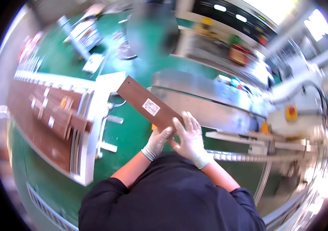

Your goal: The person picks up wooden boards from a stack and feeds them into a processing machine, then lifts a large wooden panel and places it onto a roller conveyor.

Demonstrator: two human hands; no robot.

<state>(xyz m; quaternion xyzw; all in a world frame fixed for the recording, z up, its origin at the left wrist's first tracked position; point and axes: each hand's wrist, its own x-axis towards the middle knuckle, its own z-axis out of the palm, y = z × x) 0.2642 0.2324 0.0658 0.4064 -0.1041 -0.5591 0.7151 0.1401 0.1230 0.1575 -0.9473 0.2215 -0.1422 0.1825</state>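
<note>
A long flat brown board (137, 101) with a white printed label (150, 107) is held up in front of my body, slanting from upper left to lower right. My left hand (157, 143), in a white glove, grips its lower edge near the close end, thumb lying on the face. My right hand (189, 139), gloved too, is at that same end, with its thumb low and its index finger against the board. The other fingers of the right hand stretch upward. Part of the left hand's fingers is hidden behind the board.
On the left, a white-edged table (88, 154) bears several labelled brown boards (56, 119). Ahead runs a metal machine bed (194, 106). To the right are a rail with rollers (244, 157) and a red-and-yellow stop button (291, 112). A blurred grey shape (152, 30) stands far ahead on green floor.
</note>
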